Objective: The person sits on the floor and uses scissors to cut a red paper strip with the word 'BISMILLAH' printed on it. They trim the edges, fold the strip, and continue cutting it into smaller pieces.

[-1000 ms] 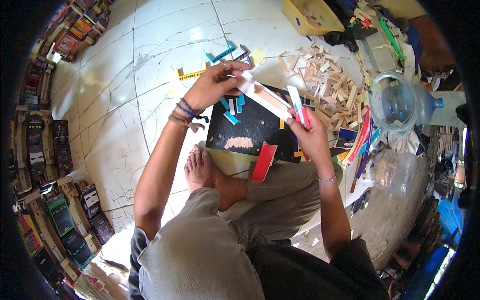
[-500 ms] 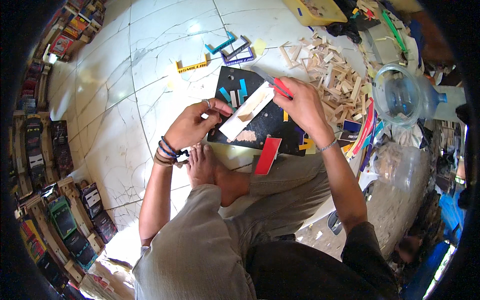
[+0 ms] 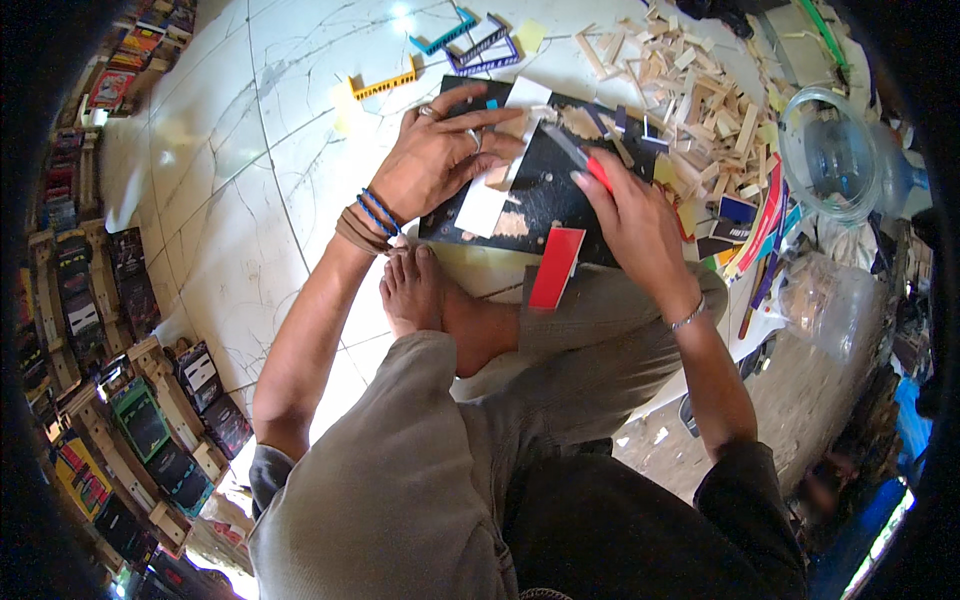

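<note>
My left hand reaches over a white strip on a black board. Its fingers are spread across the strip's middle, hiding part of it and the small wooden piece there. In my right hand is a utility knife with a red handle, held just right of the strip. The blade points up and left and looks slightly blurred, apart from the strip. A red rectangular piece lies at the board's near edge, by my knee.
Beyond the board stand yellow, teal and purple frames with lettering. A pile of wooden sticks covers the far right floor, near coloured strips and a clear plastic container. Racks of boxes line the left.
My left hand has moved from the strip's near end up over its middle, fingers spreading. My right hand has drawn the knife right and off the strip's far end. The whole view has shifted.
</note>
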A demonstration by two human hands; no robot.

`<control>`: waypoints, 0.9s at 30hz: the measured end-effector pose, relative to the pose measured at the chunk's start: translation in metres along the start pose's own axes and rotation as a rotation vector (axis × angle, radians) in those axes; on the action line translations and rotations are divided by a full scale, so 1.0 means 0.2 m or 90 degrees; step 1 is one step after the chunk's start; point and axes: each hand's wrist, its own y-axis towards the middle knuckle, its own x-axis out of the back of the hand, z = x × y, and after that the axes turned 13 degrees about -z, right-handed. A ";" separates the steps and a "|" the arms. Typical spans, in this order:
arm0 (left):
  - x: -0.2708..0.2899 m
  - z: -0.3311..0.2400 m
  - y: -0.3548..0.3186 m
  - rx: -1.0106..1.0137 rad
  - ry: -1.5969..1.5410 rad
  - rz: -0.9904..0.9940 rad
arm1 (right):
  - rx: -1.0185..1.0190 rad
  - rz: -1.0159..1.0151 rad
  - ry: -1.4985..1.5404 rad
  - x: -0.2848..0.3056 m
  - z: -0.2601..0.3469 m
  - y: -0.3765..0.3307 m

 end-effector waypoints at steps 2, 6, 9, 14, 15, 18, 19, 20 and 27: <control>-0.03 0.00 -0.02 -0.036 0.123 0.054 | 0.003 0.020 0.003 -0.01 0.00 -0.11; -0.04 -0.01 -0.02 -0.015 0.211 0.086 | 0.046 0.097 -0.073 0.00 0.01 -0.22; -0.05 -0.03 0.01 -0.044 0.222 0.100 | 0.069 0.099 -0.061 0.03 -0.01 -0.23; -0.09 -0.06 0.06 -0.042 0.147 0.076 | 0.065 0.087 -0.070 0.04 -0.05 -0.23; -0.09 -0.06 0.06 -0.042 0.152 0.082 | 0.066 0.088 -0.075 0.04 -0.06 -0.23; -0.08 -0.06 0.07 -0.031 0.159 0.095 | 0.056 0.118 -0.108 0.05 -0.09 -0.22; -0.08 -0.06 0.07 -0.027 0.163 0.095 | 0.067 0.123 -0.110 0.04 -0.09 -0.22; -0.08 -0.07 0.07 -0.034 0.165 0.095 | 0.075 0.133 -0.113 0.04 -0.10 -0.21; -0.07 -0.08 0.08 0.025 0.148 0.103 | 0.103 0.176 -0.122 0.05 -0.12 -0.16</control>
